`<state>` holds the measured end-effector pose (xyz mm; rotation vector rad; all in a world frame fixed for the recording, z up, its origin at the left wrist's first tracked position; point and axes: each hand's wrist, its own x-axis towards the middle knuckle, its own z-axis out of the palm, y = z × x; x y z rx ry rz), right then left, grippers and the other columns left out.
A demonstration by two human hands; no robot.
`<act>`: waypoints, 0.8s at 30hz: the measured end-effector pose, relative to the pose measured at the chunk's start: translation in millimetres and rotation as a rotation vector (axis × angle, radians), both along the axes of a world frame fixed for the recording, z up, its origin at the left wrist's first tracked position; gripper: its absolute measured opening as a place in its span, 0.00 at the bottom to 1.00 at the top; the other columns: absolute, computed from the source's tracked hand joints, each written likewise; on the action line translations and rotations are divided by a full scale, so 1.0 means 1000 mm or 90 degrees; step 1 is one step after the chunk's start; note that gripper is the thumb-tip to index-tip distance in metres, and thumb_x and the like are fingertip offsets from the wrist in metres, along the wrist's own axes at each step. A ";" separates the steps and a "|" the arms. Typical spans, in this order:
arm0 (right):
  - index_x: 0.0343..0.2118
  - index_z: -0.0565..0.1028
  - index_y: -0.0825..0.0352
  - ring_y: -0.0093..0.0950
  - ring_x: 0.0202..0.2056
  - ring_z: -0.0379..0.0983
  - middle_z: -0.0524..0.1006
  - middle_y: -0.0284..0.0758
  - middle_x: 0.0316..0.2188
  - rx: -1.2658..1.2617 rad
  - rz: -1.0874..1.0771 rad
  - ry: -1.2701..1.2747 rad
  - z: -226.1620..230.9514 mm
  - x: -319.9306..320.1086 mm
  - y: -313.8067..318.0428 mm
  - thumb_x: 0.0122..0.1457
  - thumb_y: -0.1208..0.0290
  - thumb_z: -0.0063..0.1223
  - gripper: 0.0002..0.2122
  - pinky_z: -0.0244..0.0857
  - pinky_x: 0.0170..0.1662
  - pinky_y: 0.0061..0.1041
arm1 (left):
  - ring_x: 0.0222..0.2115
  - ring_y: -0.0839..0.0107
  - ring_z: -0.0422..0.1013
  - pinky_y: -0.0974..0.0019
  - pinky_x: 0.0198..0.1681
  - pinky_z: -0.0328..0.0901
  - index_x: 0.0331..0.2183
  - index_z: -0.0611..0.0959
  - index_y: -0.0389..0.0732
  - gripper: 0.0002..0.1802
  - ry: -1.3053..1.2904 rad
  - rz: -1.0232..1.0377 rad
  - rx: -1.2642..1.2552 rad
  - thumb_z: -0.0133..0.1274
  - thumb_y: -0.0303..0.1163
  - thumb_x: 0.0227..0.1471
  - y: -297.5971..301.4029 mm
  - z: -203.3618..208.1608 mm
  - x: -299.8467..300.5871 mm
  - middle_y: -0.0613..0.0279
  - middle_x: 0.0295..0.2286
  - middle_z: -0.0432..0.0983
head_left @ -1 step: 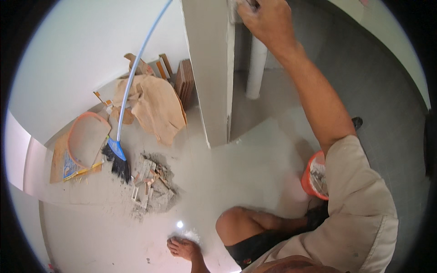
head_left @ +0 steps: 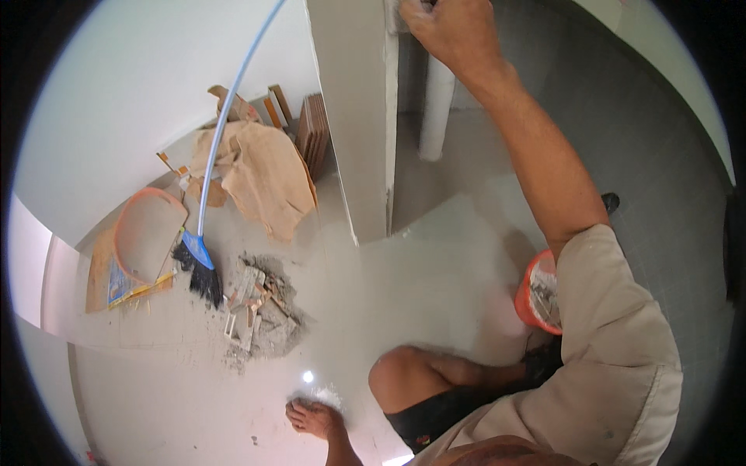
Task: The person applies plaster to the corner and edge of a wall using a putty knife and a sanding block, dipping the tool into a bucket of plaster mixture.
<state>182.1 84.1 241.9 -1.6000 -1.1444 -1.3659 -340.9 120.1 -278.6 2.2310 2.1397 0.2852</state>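
My right hand (head_left: 458, 35) is raised at the top edge of the view, against the far edge of a narrow grey wall end (head_left: 353, 116). Its fingers are closed round a small pale thing, mostly hidden by the hand and cut off by the frame. Low down, my left hand (head_left: 313, 417) rests on the pale floor, fingers slightly bent and apart, with nothing visible in it. White powder (head_left: 328, 396) lies on the floor right beside that hand. Near my right elbow stands an orange bucket (head_left: 525, 299) with greyish-white material inside.
A rubble heap (head_left: 264, 311) lies left of my bent knee (head_left: 400, 373). Behind it are a broom (head_left: 198, 252) with a blue handle, an orange hoop-like rim (head_left: 116, 241), brown paper (head_left: 264, 171) and stacked boards (head_left: 312, 136). A white pipe (head_left: 437, 109) stands beyond the wall end.
My right hand sits slightly higher in the picture, more cut off by the top edge. The far surroundings have shifted up a little with the view. My left hand stays on the floor.
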 end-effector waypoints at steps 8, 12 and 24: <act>0.50 0.79 0.61 0.41 0.32 0.77 0.75 0.36 0.35 -0.098 -0.015 0.106 -0.147 -0.003 -0.010 0.55 0.73 0.59 0.18 0.76 0.35 0.37 | 0.64 0.54 0.55 0.46 0.65 0.50 0.55 0.71 0.42 0.27 -0.012 -0.022 -0.016 0.49 0.32 0.53 -0.003 0.010 0.007 0.54 0.60 0.63; 0.54 0.77 0.61 0.42 0.34 0.78 0.76 0.38 0.39 -0.144 -0.015 0.206 -0.228 -0.020 -0.015 0.57 0.72 0.59 0.20 0.75 0.37 0.39 | 0.64 0.55 0.55 0.46 0.65 0.50 0.56 0.70 0.42 0.27 -0.010 -0.018 -0.021 0.48 0.33 0.54 -0.003 0.011 0.007 0.54 0.60 0.62; 0.55 0.78 0.66 0.37 0.45 0.79 0.80 0.43 0.43 0.025 0.186 0.390 -0.246 -0.009 -0.048 0.60 0.80 0.55 0.19 0.71 0.48 0.33 | 0.63 0.52 0.57 0.45 0.64 0.50 0.53 0.71 0.39 0.27 -0.071 -0.034 0.042 0.53 0.29 0.49 -0.002 0.006 0.002 0.49 0.57 0.65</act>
